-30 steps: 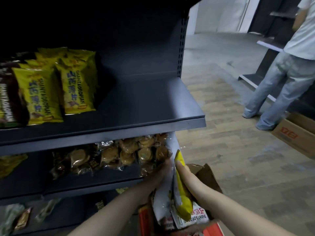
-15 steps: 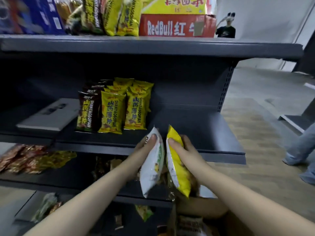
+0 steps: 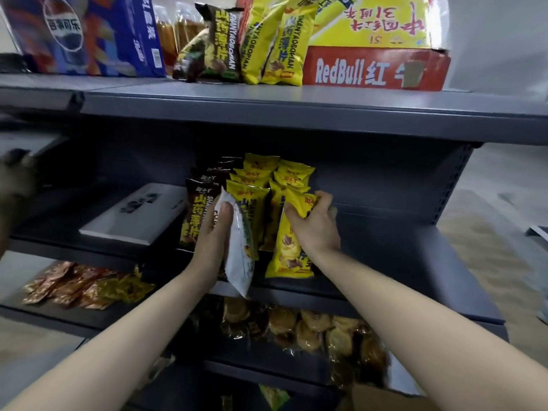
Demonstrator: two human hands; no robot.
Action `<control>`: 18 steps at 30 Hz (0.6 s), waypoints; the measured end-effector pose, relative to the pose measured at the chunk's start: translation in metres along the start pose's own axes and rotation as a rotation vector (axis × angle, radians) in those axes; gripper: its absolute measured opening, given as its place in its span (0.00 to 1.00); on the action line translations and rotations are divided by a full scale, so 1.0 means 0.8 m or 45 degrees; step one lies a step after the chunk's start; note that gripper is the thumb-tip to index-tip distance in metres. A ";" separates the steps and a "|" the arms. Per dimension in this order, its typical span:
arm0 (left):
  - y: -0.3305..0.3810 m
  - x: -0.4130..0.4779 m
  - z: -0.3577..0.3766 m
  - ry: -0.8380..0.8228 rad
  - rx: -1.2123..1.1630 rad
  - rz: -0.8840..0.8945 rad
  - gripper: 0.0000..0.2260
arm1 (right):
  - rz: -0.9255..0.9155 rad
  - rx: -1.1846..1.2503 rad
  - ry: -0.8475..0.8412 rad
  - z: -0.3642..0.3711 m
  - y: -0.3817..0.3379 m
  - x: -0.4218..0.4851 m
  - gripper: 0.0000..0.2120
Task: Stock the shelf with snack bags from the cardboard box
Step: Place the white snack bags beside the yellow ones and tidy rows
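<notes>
Head view: both hands have risen from the cardboard box (image 3: 385,398), of which only a tan corner shows at the bottom edge, to the middle shelf (image 3: 415,262); a second ago they were down among the packets in the box, and half a second ago the two bags hung in front of the shelf's lip; now the right hand (image 3: 317,229) grips the yellow bag (image 3: 289,253) near its top, fingers curled round the upper edge, and the bag stands upright at the shelf front, just beside the row of yellow bags (image 3: 261,173) already there; the left hand (image 3: 213,232) clasps the white bag (image 3: 241,262), thumb on its face and fingers behind, and that bag is not yet on the shelf, its lower end hanging below the lip in front of the dark brown bags (image 3: 197,215); so the yellow bag looks almost placed and seems to need only a push back and a release, while the white bag, which matches no row in sight, probably needs a spot of its own on the bare stretch to the right.
</notes>
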State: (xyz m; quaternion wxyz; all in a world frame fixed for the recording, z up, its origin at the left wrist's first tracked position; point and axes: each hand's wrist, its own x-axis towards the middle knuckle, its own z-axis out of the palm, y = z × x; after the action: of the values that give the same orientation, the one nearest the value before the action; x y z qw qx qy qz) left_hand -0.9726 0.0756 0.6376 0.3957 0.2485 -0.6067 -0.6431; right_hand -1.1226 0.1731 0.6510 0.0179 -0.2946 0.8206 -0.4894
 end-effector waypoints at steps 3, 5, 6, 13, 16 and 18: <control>0.001 0.022 -0.012 0.007 0.011 0.034 0.32 | -0.006 -0.093 0.130 0.028 -0.002 0.019 0.32; 0.004 0.033 -0.018 -0.016 0.009 0.047 0.31 | 0.006 -0.150 0.219 0.044 -0.002 0.027 0.32; 0.004 0.039 -0.020 -0.016 0.014 0.054 0.29 | 0.015 -0.177 0.261 0.053 -0.002 0.029 0.32; 0.001 0.072 -0.025 -0.007 -0.009 0.097 0.21 | 0.175 -0.187 0.440 0.109 0.001 0.041 0.30; -0.003 0.081 -0.027 0.008 -0.025 0.111 0.28 | 0.122 -0.199 0.514 0.123 -0.001 0.045 0.29; -0.004 0.086 -0.030 0.019 -0.023 0.122 0.30 | 0.078 -0.199 0.548 0.129 0.000 0.048 0.29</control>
State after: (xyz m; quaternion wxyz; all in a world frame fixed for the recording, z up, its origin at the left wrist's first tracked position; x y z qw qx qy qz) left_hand -0.9932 0.0057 0.6422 0.4327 0.2204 -0.6092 -0.6269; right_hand -1.1217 0.0721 0.6075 -0.1654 -0.1590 0.8495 -0.4752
